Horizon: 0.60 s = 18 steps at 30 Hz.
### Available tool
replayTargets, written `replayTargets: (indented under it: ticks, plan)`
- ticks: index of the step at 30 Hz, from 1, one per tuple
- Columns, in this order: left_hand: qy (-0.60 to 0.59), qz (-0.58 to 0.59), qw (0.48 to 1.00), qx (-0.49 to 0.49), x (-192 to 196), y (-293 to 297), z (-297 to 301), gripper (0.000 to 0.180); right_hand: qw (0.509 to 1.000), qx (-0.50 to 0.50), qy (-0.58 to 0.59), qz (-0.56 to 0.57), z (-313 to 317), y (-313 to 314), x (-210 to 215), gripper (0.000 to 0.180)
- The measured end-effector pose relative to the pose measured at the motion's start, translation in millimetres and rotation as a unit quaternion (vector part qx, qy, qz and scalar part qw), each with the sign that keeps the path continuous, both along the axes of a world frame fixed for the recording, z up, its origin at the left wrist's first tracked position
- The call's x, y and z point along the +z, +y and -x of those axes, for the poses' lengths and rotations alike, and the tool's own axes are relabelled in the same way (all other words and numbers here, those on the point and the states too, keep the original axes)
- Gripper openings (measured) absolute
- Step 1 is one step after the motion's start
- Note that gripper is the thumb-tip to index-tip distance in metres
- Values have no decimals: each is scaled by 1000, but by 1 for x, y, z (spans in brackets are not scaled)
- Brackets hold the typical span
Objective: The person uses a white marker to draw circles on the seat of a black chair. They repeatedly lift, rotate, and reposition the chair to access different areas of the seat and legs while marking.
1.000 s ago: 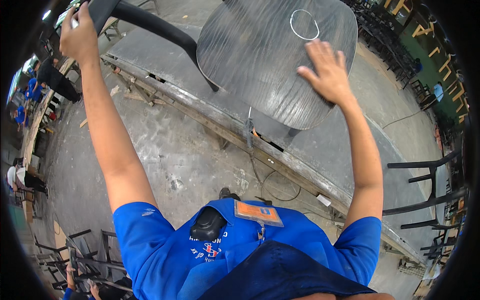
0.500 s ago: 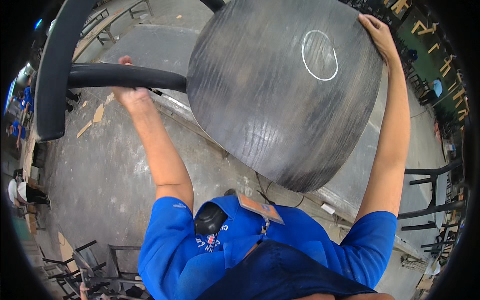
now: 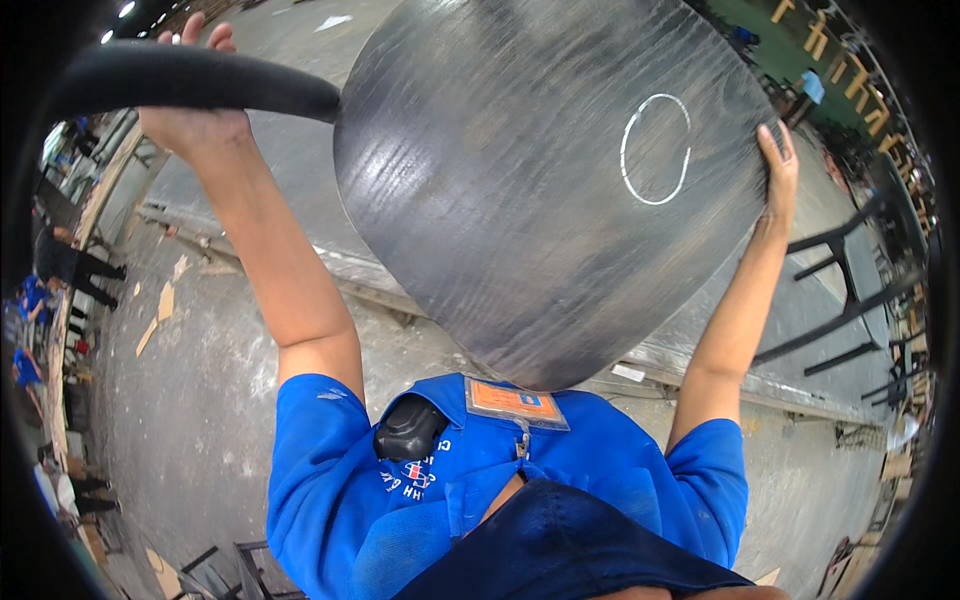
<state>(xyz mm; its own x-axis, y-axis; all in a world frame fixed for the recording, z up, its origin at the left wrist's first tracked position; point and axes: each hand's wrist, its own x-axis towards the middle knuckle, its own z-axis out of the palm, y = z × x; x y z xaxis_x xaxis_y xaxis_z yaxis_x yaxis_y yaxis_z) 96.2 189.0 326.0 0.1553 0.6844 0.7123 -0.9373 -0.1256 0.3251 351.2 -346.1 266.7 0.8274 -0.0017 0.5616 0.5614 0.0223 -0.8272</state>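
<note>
I hold a dark chair up close to the camera; its rounded black wooden seat (image 3: 530, 190) fills the upper middle and bears a white chalk circle (image 3: 655, 148). My left hand (image 3: 190, 120) grips a black curved bar of the chair (image 3: 200, 78) at the upper left. My right hand (image 3: 778, 165) clasps the seat's right edge, fingers curled over it. Both arms are raised. Below I see my blue shirt (image 3: 500, 490) with an orange badge (image 3: 515, 402).
A long grey metal workbench (image 3: 800, 330) runs behind the seat. Black chair frames (image 3: 845, 300) stand on the right. The concrete floor (image 3: 190, 400) has wood scraps at the left, where other people in blue (image 3: 25, 365) stand. More frames lie at the bottom left (image 3: 230, 570).
The chair has been lifted off the bench and swung up toward me, growing larger in view. My right hand slid to the seat's right edge; my left stays on the bar.
</note>
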Motion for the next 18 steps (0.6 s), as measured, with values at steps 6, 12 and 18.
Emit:
replayTargets:
  ticks: [6,12,18]
  plan:
    - [-48,-141,968,-204,60,-69,-67,43,985,-47,45,-157,48,-88,-69,54]
    - [80,-158,983,-45,76,-221,-106,23,957,-139,75,-244,101,-148,-131,25]
    - [108,-179,976,-66,86,-304,-151,25,932,-180,82,-303,136,-175,-176,21]
